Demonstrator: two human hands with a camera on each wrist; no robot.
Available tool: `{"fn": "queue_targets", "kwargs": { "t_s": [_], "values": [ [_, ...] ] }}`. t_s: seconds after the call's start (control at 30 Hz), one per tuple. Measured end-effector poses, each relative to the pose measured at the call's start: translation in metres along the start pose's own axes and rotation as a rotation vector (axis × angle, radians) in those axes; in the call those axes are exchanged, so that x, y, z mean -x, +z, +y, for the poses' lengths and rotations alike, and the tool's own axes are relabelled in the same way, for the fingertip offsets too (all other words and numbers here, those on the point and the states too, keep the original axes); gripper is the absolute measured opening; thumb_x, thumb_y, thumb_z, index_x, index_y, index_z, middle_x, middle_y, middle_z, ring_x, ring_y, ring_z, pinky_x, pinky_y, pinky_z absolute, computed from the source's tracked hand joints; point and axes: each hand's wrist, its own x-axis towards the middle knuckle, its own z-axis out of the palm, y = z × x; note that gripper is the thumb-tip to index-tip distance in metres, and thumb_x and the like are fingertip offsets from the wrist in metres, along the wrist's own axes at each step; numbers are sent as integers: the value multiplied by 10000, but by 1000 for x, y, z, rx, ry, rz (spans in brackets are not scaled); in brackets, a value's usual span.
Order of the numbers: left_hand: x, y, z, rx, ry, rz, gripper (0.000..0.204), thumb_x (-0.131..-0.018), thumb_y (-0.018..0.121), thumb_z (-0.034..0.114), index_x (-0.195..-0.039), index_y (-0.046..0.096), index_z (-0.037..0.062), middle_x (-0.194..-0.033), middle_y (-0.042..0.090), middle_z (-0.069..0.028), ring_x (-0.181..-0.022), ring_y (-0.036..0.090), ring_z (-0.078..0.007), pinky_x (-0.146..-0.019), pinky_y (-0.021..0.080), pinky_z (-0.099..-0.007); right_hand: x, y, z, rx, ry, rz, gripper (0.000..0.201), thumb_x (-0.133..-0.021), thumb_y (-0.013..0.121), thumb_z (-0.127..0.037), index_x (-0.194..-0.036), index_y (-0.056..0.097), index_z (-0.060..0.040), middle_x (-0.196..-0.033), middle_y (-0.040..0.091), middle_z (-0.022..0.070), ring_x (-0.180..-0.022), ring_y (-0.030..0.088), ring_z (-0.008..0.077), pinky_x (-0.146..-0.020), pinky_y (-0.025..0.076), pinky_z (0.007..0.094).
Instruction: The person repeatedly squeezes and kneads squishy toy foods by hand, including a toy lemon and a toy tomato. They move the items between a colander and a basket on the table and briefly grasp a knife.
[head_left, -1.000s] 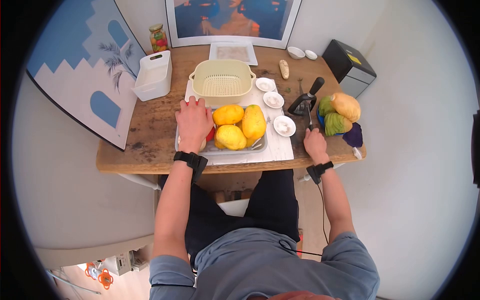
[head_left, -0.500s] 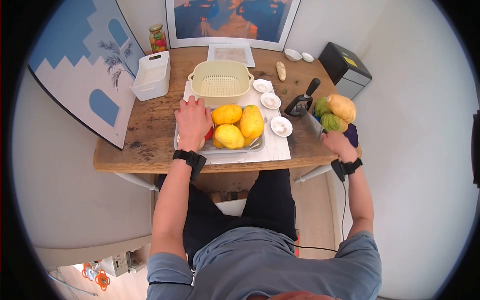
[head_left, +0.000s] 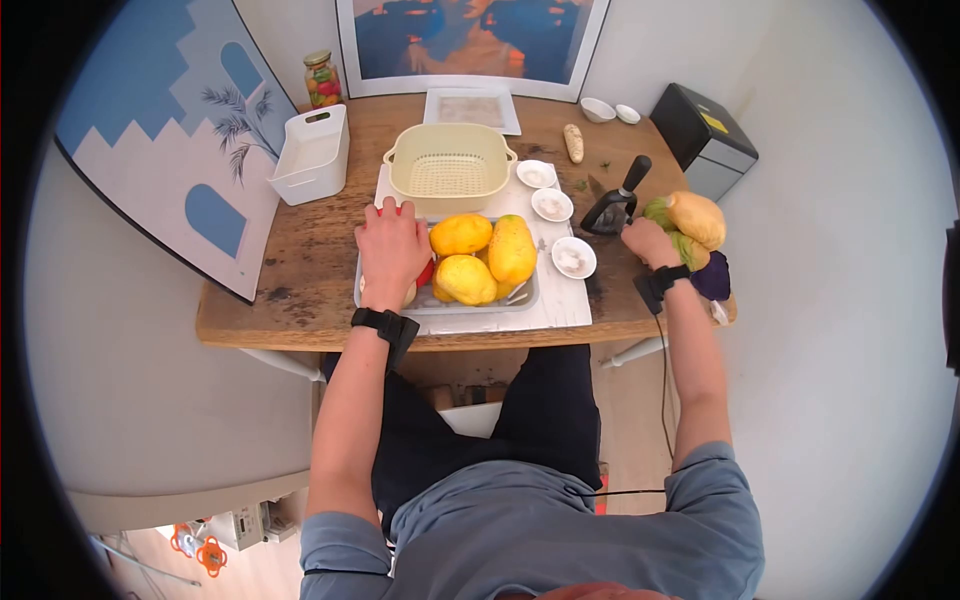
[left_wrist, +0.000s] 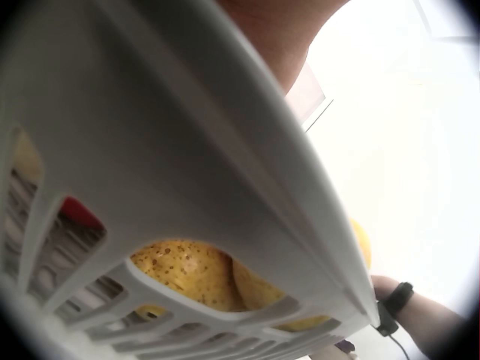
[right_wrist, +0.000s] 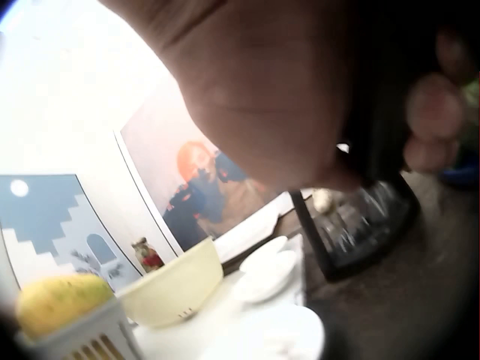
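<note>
Knife (right_wrist: 379, 120) gripped in the curled fingers of the right hand (head_left: 648, 243), shifted since the earlier frame from in front of the squash (head_left: 697, 220) to just beside the black stand (head_left: 607, 214), blade hidden from view. Left hand (head_left: 392, 252) still over the left end of the grey basket (head_left: 470, 309), beside the yellow fruit (head_left: 467, 279), fingertips too covered to tell their hold. On the black box (head_left: 690, 115), a yellow label (head_left: 714, 122), its writing too small to read.
</note>
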Motion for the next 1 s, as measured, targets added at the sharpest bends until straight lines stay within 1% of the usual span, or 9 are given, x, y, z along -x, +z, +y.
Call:
{"fn": "queue_targets", "kwargs": {
  "t_s": [0.03,0.07,0.1,0.17,0.2,0.4,0.6,0.7,1.0],
  "values": [
    [0,1,0,-4,-1,-2,228,-825,600,229,-950,631,42,-949,568,-107,-926,544,-301,-695,481,-457,-3,17,3,20,-52,267,412,-895,429,-293,-785,665,26,-775,664,238,-725,659,393,-695,523,467],
    [-1,1,0,-2,-4,-5,229,-824,600,228,-953,631,42,-949,568,-107,-928,544,-299,-699,483,-455,1,16,-6,23,-16,173,420,-921,445,-323,-895,654,41,-893,661,259,-823,661,397,-745,535,477],
    [0,1,0,1,-6,-9,229,-823,601,228,-955,631,42,-950,568,-108,-931,544,-298,-703,485,-454,8,18,-13,20,-15,167,420,-921,445,-323,-895,654,41,-893,661,259,-823,661,397,-745,535,477],
    [-1,2,-2,-23,-1,-13,242,-830,600,248,-960,628,46,-959,564,-109,-934,547,-301,-695,496,-452,21,22,-22,6,78,218,374,-922,469,-298,-900,664,21,-912,676,217,-871,664,368,-760,537,447],
    [-1,2,-1,-43,4,-15,254,-837,598,268,-965,625,50,-968,560,-110,-936,549,-303,-687,508,-449,22,32,-20,-10,74,298,374,-925,485,-305,-871,639,31,-860,676,220,-829,675,363,-723,548,447],
    [-1,2,-1,-38,0,-28,257,-839,597,273,-960,622,48,-966,560,-113,-941,551,-309,-700,504,-457,27,46,-22,3,125,344,377,-936,479,-328,-877,571,32,-802,677,221,-750,684,358,-654,560,435],
    [0,1,0,-26,-7,-33,245,-830,599,244,-976,631,50,-963,567,-110,-954,545,-300,-733,491,-454,32,47,-28,0,135,353,356,-933,494,-325,-882,561,21,-793,678,213,-748,685,355,-650,562,426],
    [-1,1,0,-28,-10,-39,265,-837,599,272,-975,626,47,-971,561,-112,-956,546,-309,-723,496,-465,33,47,-30,6,144,359,355,-934,492,-326,-880,559,19,-793,680,207,-748,686,348,-648,563,419],
    [-1,0,0,-16,-27,-48,263,-832,607,262,-977,629,43,-980,563,-115,-956,545,-312,-734,497,-466,35,49,-36,9,173,367,350,-935,490,-327,-878,561,11,-794,683,193,-748,690,331,-648,566,409]
  ]
}}
